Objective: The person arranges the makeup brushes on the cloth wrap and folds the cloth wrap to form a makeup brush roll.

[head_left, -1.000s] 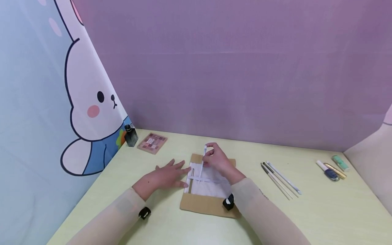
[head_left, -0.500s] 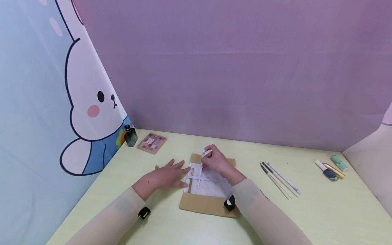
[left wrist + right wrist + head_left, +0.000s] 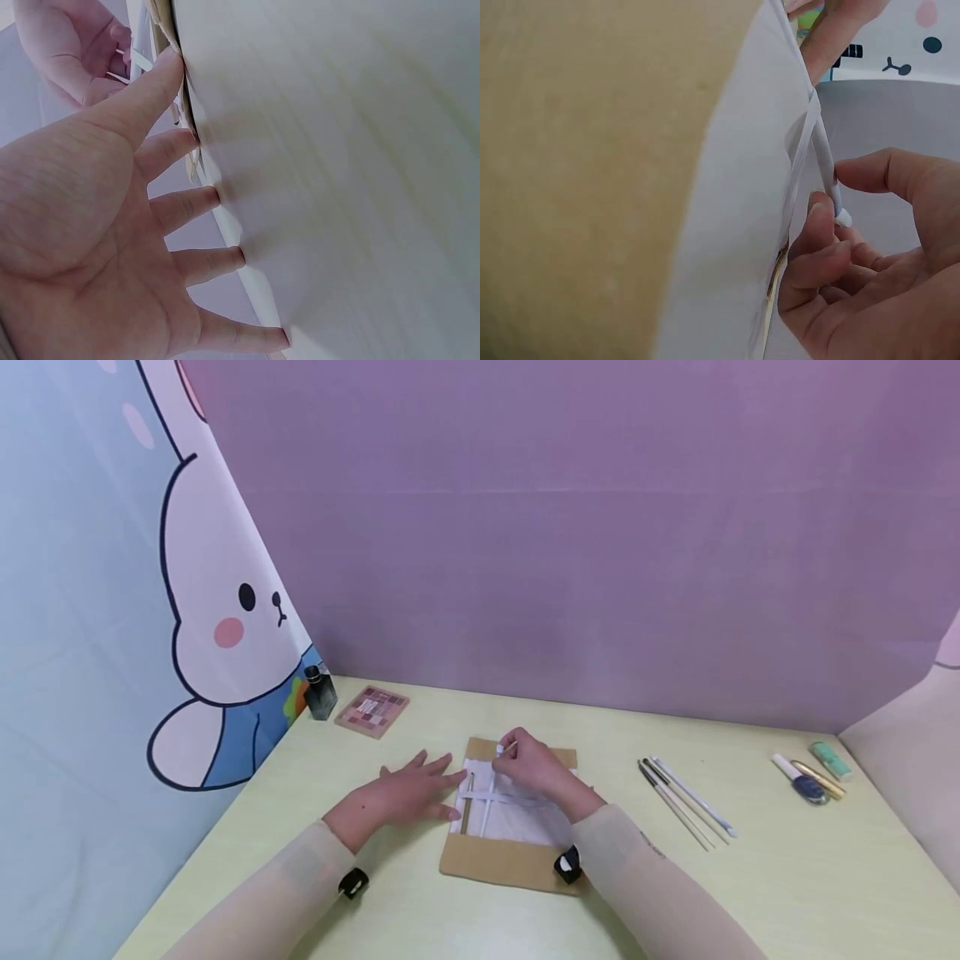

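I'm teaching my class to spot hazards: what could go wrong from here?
The slim white stick crosses the narrow white strap, so it might snag there. The right hand pinches it near its top, so its lower end might swing off line. The left hand touches only the left edge of the tan-and-white fabric case, which could slide.

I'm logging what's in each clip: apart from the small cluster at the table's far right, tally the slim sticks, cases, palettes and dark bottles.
Slim sticks: 5 (gold stick, white stick in the right hand, two dark-tipped sticks, pale stick)
Cases: 1 (tan case)
Palettes: 1 (pink palette)
Dark bottles: 1 (dark bottle)
Total: 8
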Available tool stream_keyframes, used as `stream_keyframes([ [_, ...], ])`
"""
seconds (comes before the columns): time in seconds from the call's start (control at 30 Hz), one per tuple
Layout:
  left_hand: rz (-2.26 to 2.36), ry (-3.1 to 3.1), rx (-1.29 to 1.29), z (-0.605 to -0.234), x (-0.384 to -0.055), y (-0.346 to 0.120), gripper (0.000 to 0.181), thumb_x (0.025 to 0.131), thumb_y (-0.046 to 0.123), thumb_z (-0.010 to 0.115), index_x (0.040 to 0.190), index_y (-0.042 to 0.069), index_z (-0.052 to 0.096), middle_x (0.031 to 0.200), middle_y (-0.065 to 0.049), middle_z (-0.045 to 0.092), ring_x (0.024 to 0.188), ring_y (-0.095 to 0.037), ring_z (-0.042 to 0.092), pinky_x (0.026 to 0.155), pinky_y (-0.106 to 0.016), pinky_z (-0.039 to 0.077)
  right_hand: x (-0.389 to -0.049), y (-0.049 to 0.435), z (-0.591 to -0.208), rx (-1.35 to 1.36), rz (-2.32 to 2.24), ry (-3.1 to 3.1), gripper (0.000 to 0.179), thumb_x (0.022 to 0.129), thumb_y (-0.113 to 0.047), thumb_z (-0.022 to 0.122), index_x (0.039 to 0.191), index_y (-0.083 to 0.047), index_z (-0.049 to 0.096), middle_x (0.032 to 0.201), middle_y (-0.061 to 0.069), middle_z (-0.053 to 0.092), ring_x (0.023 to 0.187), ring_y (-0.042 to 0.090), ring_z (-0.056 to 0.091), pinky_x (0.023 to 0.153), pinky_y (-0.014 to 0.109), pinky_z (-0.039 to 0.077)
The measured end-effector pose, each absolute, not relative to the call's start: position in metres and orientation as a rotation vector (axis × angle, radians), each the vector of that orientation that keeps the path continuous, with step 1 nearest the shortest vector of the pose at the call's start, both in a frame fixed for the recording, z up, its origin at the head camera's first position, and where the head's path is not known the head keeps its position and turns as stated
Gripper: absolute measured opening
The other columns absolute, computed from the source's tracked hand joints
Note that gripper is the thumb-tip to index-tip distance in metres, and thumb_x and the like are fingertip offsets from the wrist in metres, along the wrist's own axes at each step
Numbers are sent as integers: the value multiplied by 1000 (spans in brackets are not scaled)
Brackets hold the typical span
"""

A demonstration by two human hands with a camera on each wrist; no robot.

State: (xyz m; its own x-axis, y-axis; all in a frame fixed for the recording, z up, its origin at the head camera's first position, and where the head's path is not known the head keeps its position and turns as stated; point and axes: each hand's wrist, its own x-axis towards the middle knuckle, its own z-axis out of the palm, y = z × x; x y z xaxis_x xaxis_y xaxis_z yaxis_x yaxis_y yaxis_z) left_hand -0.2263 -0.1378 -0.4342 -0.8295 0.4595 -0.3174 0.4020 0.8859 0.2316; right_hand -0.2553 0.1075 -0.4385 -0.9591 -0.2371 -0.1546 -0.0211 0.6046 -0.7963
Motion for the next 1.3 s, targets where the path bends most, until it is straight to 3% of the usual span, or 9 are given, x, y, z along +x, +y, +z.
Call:
stream_keyframes([
  [0.17, 206, 2692, 637, -436, -227, -137, 75, 100, 63, 62, 166, 35, 39, 180, -7, 24, 165, -52, 20, 110, -94, 25, -253, 109, -440, -251, -1162, 2652, 35, 97, -24, 69, 127, -6, 60, 117, 11, 74, 101, 20, 68, 88, 36, 58],
  [0.43, 202, 2689, 634, -437, -229, -135, 74, 100, 64, 62, 166, 37, 39, 180, -6, 24, 165, -51, 19, 109, -94, 25, -245, 107, -437, -322, -1020, 2668, 21, 102, -21, 67, 118, -8, 64, 101, 8, 68, 80, 19, 60, 65, 29, 48],
  [0.6, 206, 2689, 626, -436, -228, -135, 74, 101, 63, 62, 166, 37, 39, 180, -6, 24, 165, -50, 19, 110, -94, 25, -242, 105, -437, -395, -986, 2661, 15, 103, -16, 63, 115, -7, 69, 102, 7, 70, 76, 18, 60, 64, 29, 49],
  [0.83, 205, 2687, 600, -435, -226, -134, 74, 100, 62, 63, 166, 37, 39, 180, -6, 25, 166, -50, 18, 111, -94, 25, -240, 106, -439, -421, -954, 2660, 21, 106, -16, 60, 122, -9, 72, 111, 10, 72, 73, 18, 61, 64, 30, 51],
  [1.07, 210, 2688, 597, -434, -226, -134, 74, 100, 62, 63, 166, 37, 39, 180, -6, 24, 166, -50, 18, 111, -94, 25, -236, 108, -436, -413, -939, 2654, 28, 106, -17, 61, 131, -7, 69, 118, 13, 73, 84, 19, 64, 71, 32, 55],
  [1.3, 219, 2684, 589, -434, -227, -135, 75, 100, 62, 64, 166, 35, 39, 181, -6, 24, 166, -50, 18, 111, -94, 24, -231, 115, -431, -405, -986, 2677, 30, 104, -14, 60, 133, -8, 67, 110, 9, 72, 85, 18, 62, 71, 30, 52],
])
